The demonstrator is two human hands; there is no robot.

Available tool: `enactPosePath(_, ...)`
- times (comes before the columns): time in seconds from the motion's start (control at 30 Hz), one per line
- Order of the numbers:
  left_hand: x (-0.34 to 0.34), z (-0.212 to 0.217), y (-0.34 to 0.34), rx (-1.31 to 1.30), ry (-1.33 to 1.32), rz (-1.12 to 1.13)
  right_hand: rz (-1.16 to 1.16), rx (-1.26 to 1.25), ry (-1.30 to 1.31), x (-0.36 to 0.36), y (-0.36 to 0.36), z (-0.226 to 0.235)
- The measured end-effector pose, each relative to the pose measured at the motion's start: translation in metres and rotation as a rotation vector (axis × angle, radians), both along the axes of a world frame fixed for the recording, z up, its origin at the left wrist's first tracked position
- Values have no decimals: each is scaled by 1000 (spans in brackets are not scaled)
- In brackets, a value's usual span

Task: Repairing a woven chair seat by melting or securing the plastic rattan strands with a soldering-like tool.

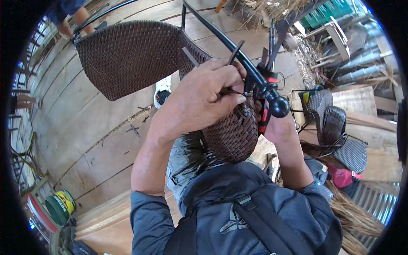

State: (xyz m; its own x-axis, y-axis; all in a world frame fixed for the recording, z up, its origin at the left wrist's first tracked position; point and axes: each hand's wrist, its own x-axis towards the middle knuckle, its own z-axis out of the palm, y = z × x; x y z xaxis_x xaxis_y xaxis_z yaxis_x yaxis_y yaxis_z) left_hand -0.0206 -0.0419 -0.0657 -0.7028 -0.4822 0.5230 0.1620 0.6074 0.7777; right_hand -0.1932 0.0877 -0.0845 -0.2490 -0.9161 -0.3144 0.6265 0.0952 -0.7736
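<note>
**Hands at the woven armrest of a dark rattan chair**

The left hand [204, 95] lies over the top of the dark brown woven wicker armrest [231, 136], where the weave curls round the black metal tube frame [238, 53] of the chair. Its fingers [231, 91] are drawn together, pinching thin dark brown weaving strands [234, 51] that stick up beside the tube. The right hand [278, 125] sits on the far side of the armrest, mostly hidden behind the tube's round black end knob [279, 107]; it is wrapped around a red-and-black-handled tool [264, 114], though how tightly its fingers are closed cannot be told. The armrest hangs just above the person's lap, loose strand ends trailing below it. The chair's brown woven wicker back panel [127, 57] spreads out to the upper left, over a wooden plank floor [85, 127]. A green and yellow bucket [61, 206] stands at the lower left.
</note>
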Motion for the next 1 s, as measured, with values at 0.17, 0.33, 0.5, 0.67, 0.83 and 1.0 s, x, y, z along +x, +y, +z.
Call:
enactPosePath(0.17,2,8,2,40,-98,-13,118,-121,29,2,-4,9)
enactPosePath(0.33,7,9,3,91,-146,-1,105,-1,377,17,-7,22)
enactPosePath(0.5,4,2,0,4,-38,-11,-24,31,376,27,-7,25)
enactPosePath(0.67,4,4,-1,24,-68,-23,-22,32,402,16,8,26)
enactPosePath(0.83,3,5,2,30,-117,-10,-221,107,642,-23,60,42)
enactPosePath(1.0,1,3,1,45,-108,-7,1,320,1211,-47,114,82)
